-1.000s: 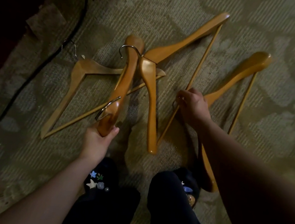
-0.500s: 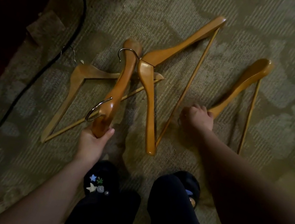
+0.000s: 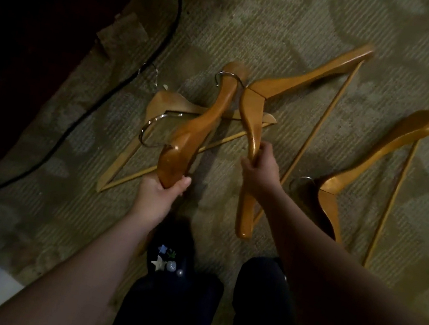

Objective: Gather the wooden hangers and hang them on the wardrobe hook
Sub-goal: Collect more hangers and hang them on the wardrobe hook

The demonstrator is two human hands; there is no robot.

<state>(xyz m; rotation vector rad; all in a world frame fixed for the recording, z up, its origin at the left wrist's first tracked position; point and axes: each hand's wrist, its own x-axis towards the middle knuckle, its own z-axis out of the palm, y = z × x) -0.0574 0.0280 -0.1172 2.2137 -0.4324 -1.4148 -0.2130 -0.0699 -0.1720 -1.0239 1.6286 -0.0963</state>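
Shifting off the right hanger (image 3: 380,150), the right hand (image 3: 260,170) now grips the near arm of the middle hanger (image 3: 306,80). At 9 o'clock a pale hanger (image 3: 167,99) lies flat on the carpet (image 3: 290,10). Just above it the left hand (image 3: 160,191) clasps a dark hanger (image 3: 199,128) by one end. The middle one crosses the pale one's tip. At 3 o'clock the right hanger lies free. Best practice: lift the middle hanger clear of the pale tip, then bring its hook beside the dark hanger's.
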